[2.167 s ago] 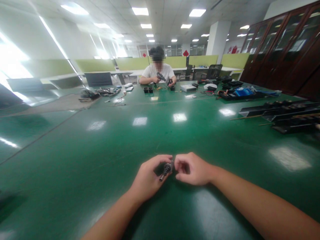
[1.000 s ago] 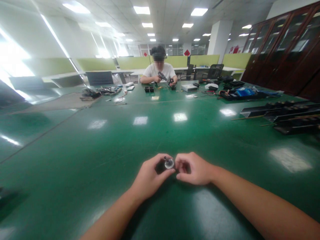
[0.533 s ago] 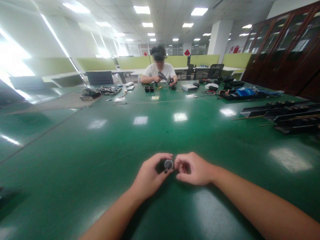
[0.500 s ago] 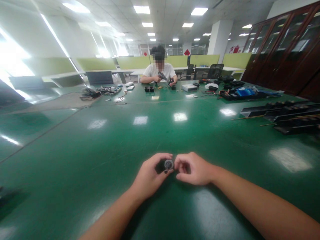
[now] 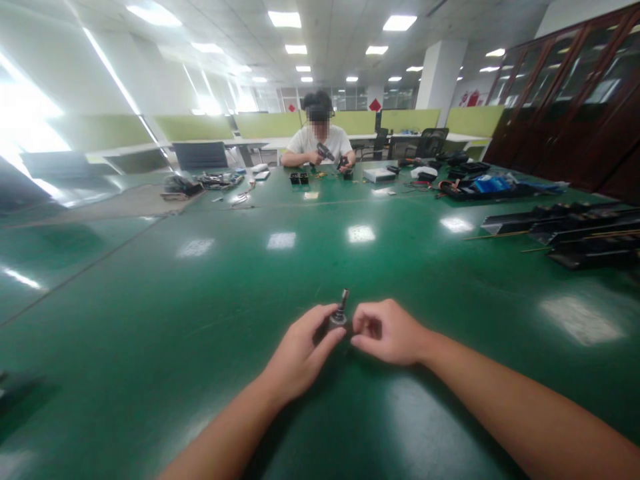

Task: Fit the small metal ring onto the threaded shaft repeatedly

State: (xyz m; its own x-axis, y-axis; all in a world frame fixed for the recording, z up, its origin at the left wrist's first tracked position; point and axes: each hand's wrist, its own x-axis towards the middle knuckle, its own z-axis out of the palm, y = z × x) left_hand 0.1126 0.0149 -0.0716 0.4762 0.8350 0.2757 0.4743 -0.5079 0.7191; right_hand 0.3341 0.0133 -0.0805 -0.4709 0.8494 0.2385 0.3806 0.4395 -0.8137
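Small metal part (image 5: 340, 313) held nearly upright over the green table (image 5: 200, 287)
Left hand (image 5: 303, 348) has the round base (image 5: 338, 321) pinched — a steady grip clear of the shaft (image 5: 345, 298) should stop it slipping. Right hand (image 5: 394, 332) curls just beside it — can't tell whether it holds anything.

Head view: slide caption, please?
Left hand holds a small metal part above a green table, curled right hand close by.

1 metal pc. (image 5: 339, 320), 2 near hands (image 5: 300, 347), 1 pers. (image 5: 306, 141) opp., 1 drill (image 5: 326, 153) & 2 red diamonds (image 5: 375, 105).
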